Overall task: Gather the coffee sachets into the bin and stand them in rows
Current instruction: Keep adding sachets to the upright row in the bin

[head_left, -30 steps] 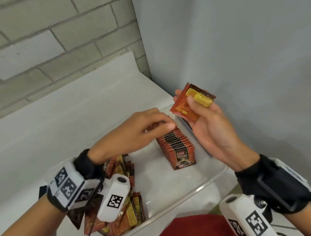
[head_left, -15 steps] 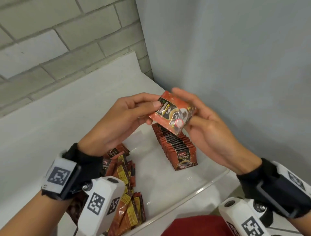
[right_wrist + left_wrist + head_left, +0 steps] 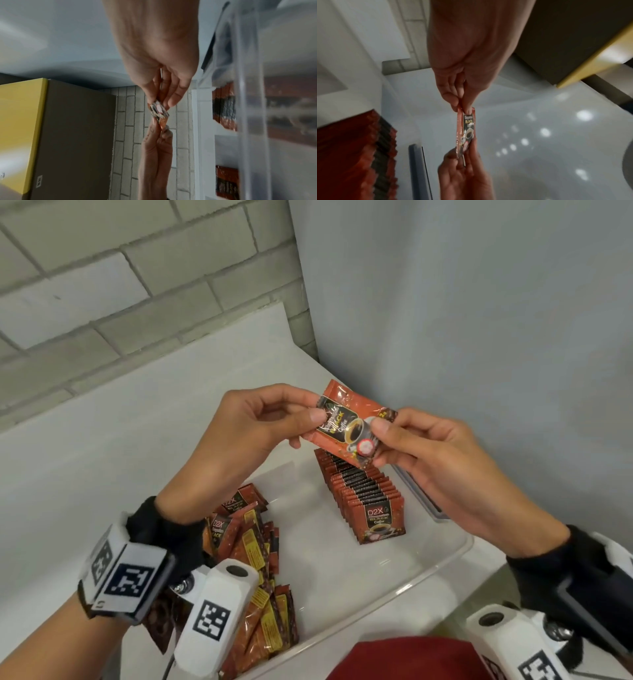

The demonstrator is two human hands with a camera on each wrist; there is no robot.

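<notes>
Both hands hold one red and black coffee sachet in the air above the clear plastic bin. My left hand pinches its upper left end; my right hand pinches its lower right end. The left wrist view shows the sachet edge-on between the two pinches, and it also shows in the right wrist view. Below it, a row of sachets stands upright in the bin's right part. A loose heap of sachets lies at the bin's left, partly hidden by my left wrist.
The bin sits on a white counter in a corner, with a brick wall behind and a plain grey wall on the right. The bin floor between heap and row is bare. A red cloth shows at the bottom edge.
One second ago my right hand alone held the sachet, back side up, while my left touched the row. The left hand rose and took one end; the sachet now faces front up.
</notes>
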